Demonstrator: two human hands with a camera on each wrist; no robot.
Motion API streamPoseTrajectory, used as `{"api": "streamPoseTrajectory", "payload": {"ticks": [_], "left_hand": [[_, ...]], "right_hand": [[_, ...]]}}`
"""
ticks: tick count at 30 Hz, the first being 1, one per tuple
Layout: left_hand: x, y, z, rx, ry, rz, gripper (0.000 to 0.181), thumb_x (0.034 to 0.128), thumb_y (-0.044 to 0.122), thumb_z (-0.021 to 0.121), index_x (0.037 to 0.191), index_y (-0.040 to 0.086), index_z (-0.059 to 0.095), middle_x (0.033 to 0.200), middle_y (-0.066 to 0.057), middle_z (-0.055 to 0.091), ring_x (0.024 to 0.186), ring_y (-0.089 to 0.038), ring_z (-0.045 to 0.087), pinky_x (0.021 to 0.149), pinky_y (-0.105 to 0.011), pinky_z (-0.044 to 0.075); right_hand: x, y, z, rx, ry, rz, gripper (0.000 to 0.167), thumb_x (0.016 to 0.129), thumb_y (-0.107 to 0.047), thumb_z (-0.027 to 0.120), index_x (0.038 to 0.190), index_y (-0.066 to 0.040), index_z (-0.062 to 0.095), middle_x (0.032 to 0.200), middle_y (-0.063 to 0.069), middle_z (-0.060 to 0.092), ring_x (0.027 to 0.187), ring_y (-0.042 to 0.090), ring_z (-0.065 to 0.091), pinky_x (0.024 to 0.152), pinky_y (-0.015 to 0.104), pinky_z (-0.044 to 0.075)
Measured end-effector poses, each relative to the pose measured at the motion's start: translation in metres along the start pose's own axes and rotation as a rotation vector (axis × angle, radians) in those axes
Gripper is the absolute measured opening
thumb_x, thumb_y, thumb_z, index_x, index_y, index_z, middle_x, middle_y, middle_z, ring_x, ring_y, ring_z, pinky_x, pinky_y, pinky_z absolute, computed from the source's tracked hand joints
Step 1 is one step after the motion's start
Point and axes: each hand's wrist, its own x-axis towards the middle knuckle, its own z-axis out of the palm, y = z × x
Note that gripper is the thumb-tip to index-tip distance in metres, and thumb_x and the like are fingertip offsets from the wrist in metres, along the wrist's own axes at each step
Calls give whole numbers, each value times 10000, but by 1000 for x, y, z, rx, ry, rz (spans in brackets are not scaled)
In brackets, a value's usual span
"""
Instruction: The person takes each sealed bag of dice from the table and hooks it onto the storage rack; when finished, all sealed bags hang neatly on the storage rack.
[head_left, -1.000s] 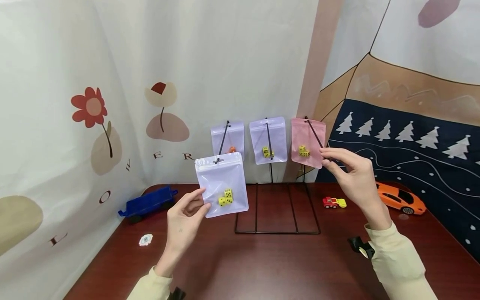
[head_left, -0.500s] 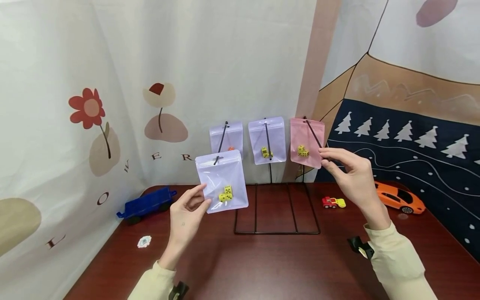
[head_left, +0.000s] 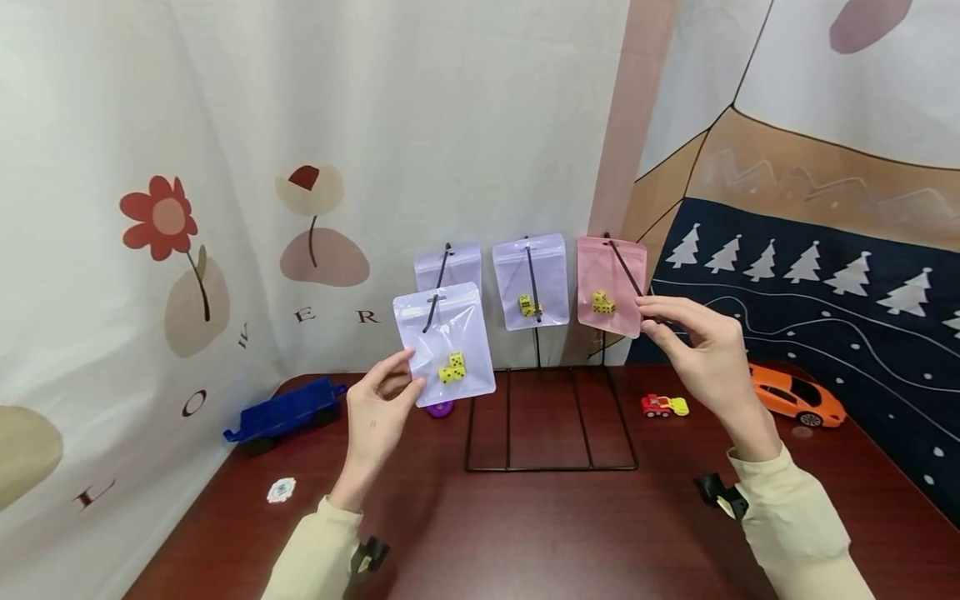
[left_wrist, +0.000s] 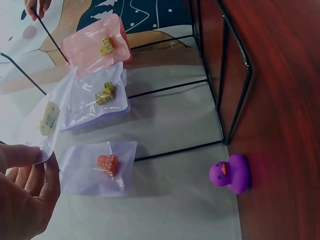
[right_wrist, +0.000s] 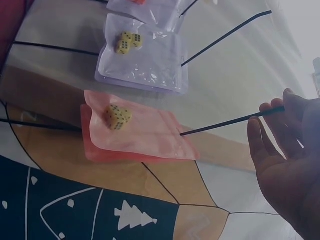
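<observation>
My left hand [head_left: 382,408] pinches the lower left edge of a lavender zip pouch [head_left: 476,333] with yellow dice [head_left: 453,367] inside. The left rod's tip shows in front of this pouch, through its top hole. Behind it hangs another lavender pouch [head_left: 459,258], holding orange dice [left_wrist: 107,165] in the left wrist view. A lavender pouch [head_left: 551,283] with yellow dice hangs on the middle rod, and a pink pouch [head_left: 592,271] with yellow dice on the right one. My right hand [head_left: 705,350] pinches the front end of the right rod [right_wrist: 225,123], apart from the pink pouch.
The black wire rack [head_left: 551,469] stands on the dark red table [head_left: 525,542]. A purple rubber duck [left_wrist: 235,174] sits beside it. Around lie a blue toy trailer [head_left: 285,410], a white chip [head_left: 281,490], a small red and yellow toy vehicle [head_left: 663,406] and an orange toy car [head_left: 798,396].
My left hand has risen with its pouch, and more of the left rod now shows in front of the pouch. Part of the duck has appeared beneath. The right hand keeps its hold.
</observation>
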Motion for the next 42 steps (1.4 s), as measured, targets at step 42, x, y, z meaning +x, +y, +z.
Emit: {"api": "streamPoseTrajectory", "payload": {"ticks": [42], "left_hand": [[68,-29,40,10,112,-62,369,779,-152,673,1137,-62,646,971,-261,611,891,-373,646,635,-124,491]], "right_hand": [[2,4,-1,-48,6,-50,406,694,247,690,1036,29,704,1062,152,676,1000,132,628,877,202,484]]}}
